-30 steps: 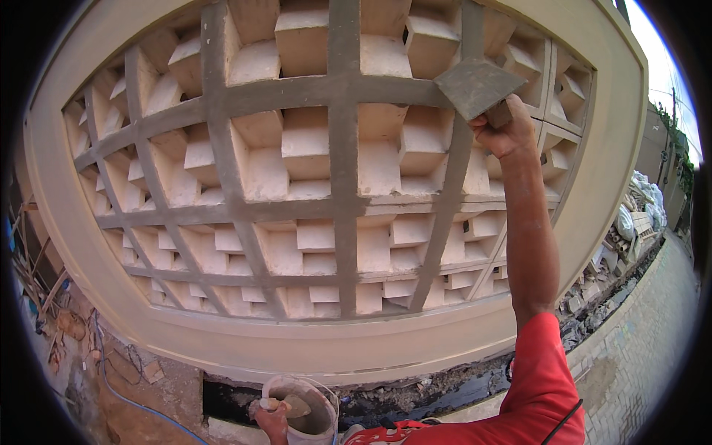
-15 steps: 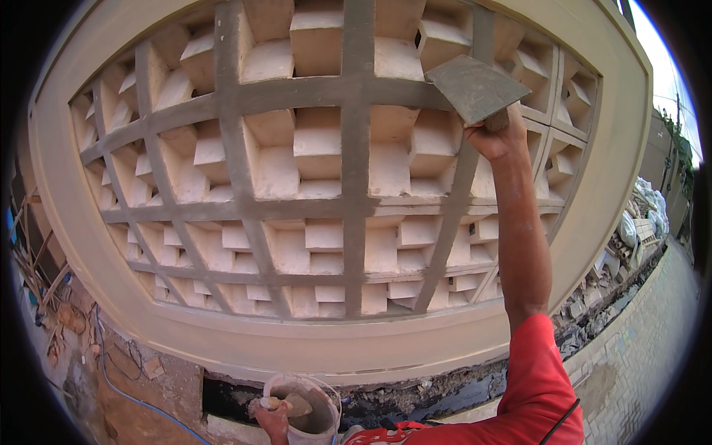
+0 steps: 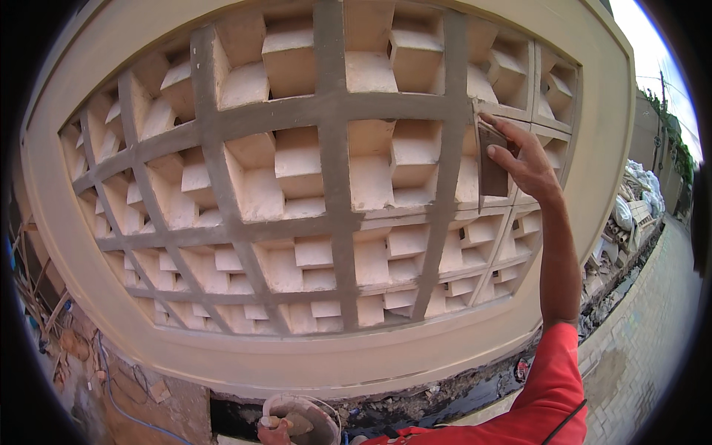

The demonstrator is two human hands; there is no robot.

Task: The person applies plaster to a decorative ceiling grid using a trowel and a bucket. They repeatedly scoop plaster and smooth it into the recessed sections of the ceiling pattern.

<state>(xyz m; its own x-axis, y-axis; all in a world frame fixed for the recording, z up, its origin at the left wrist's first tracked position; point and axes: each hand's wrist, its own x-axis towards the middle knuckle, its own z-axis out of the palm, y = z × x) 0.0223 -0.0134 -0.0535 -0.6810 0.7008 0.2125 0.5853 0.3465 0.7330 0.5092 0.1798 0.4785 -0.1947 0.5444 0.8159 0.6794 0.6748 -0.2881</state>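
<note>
My right hand (image 3: pixel 526 159) grips a flat plastering float (image 3: pixel 493 178) by its handle, thumb bent over it, the plate now edge-on at the upper right of a cream lattice wall (image 3: pixel 393 163) of stepped blocks. Grey mortar strips (image 3: pixel 341 245) cover much of the grid between the recesses; at the far right the strips are pale. My left hand (image 3: pixel 274 434), low at the bottom edge and partly cut off, is closed on the handle of a small trowel (image 3: pixel 297 424) over a bucket (image 3: pixel 322 417) with grey residue inside.
A dark narrow trench (image 3: pixel 378 415) runs below the wall. Wooden scraps (image 3: pixel 55 311) and a blue hose (image 3: pixel 133 419) lie at left. White sacks (image 3: pixel 645 189) and rubble line the right, beside a paved path (image 3: pixel 645 297). Poles and wires stand beyond.
My right hand has shifted rightward and a little down, turning the float from face-up view to edge-on against the lattice. My left hand sits slightly lower in the picture.
</note>
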